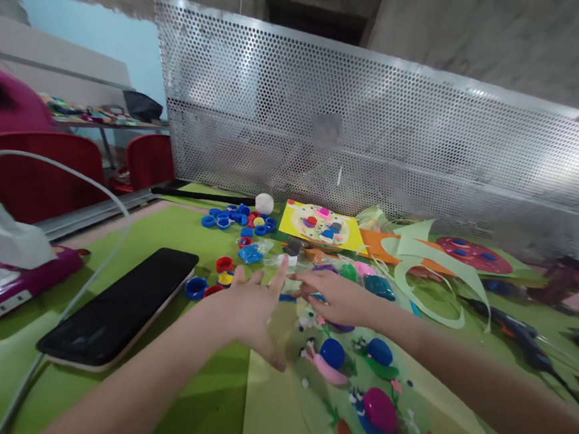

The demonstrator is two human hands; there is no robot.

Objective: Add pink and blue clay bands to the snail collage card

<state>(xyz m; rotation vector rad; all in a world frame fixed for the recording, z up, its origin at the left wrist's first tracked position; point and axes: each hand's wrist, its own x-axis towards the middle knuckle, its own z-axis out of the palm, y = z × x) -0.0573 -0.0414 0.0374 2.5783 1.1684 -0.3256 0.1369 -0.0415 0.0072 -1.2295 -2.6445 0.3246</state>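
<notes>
My left hand (254, 307) reaches over the craft pieces with its fingers spread; nothing shows in its grasp. Just right of it, my right hand (333, 295) has its fingers drawn together and pointing left; whether a small piece is between them is hidden. Below both hands lies a pale yellow sheet (263, 393) with clay snails on a light green round. One is a pink snail (326, 368) with a blue shell, one a green snail (384, 367), and one a blue snail (379, 430) with a magenta shell. An orange carrot shape (344, 433) sits beside them.
Blue bottle caps (223, 222), red ones and a white ball (264, 203) lie beyond my left hand. A phone (121, 310), a power strip (29, 284) and a cable are at left. Paper strips (425, 286) and a glue gun (519, 332) lie right. A perforated metal panel (361, 111) stands behind.
</notes>
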